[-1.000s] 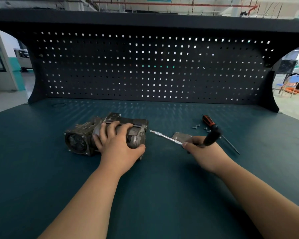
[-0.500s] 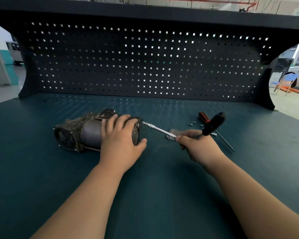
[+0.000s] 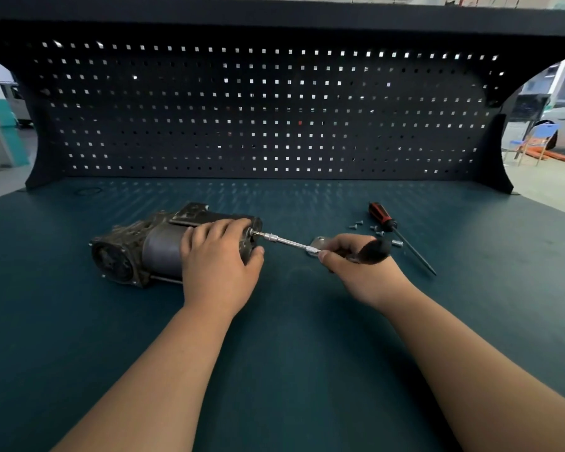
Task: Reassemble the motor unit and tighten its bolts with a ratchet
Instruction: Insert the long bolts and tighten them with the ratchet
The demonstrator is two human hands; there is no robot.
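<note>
Hands first: my left hand (image 3: 219,256) clamps the right end of the motor unit (image 3: 137,252), which lies lengthwise left to right on the bench (image 3: 307,353). My right hand (image 3: 362,269) grips the ratchet (image 3: 287,242), whose extension runs leftward into the motor's end face. Beyond lie loose screws (image 3: 356,226) and a screwdriver (image 3: 385,220).

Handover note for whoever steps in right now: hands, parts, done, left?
Left hand grips the motor unit, which lies on its side on the bench.
Right hand grips the ratchet; its extension tip meets the unit's right end.
Screwdriver and loose screws lie behind the right hand.
Done: ratchet set, apparently on an end bolt.
Left: tighten it, likely the rest; tightness cannot be told.
</note>
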